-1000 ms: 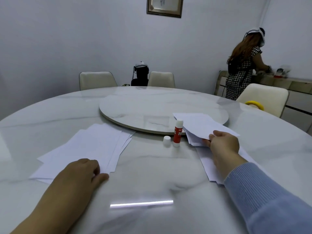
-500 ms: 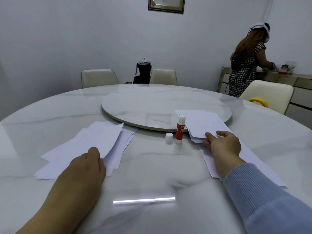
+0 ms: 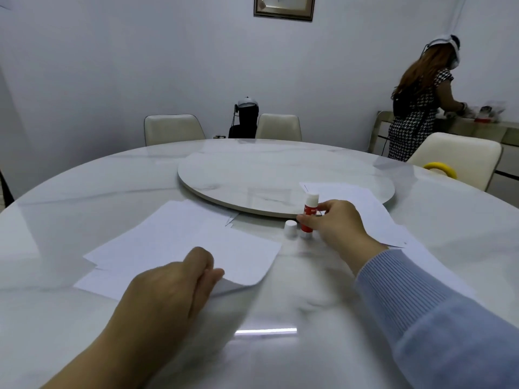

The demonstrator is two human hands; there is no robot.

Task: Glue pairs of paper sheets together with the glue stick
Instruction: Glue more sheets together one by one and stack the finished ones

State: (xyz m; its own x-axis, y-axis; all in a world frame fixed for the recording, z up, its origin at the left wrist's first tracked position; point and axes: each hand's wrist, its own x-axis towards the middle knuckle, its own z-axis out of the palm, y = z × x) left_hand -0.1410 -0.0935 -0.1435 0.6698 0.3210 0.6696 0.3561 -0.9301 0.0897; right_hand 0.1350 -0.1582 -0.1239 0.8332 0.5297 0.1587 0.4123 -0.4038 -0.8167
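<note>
On the left of the marble desk [image 3: 84, 197] lies a loose pile of paper sheets [image 3: 157, 240], and the left hand [image 3: 171, 290] pinches the near corner of the top sheet [image 3: 238, 256], thumb above and fingers under the lifted, curling edge. Just right of that sheet the white cap [image 3: 290, 228] stands on the desk, touching or nearly touching the uncapped glue stick [image 3: 309, 213], which stands upright in front of the turntable [image 3: 280, 175]. The right hand [image 3: 337, 223] has its grip closed round the red barrel, fingers curled on it. Farther right, a second pile of paper [image 3: 373, 209] lies partly on the turntable's edge. The step in hand looks like fetching one sheet and the glue together. The next move calls for laying the sheet flat in front, holding it steady, then running the stick along it.
</note>
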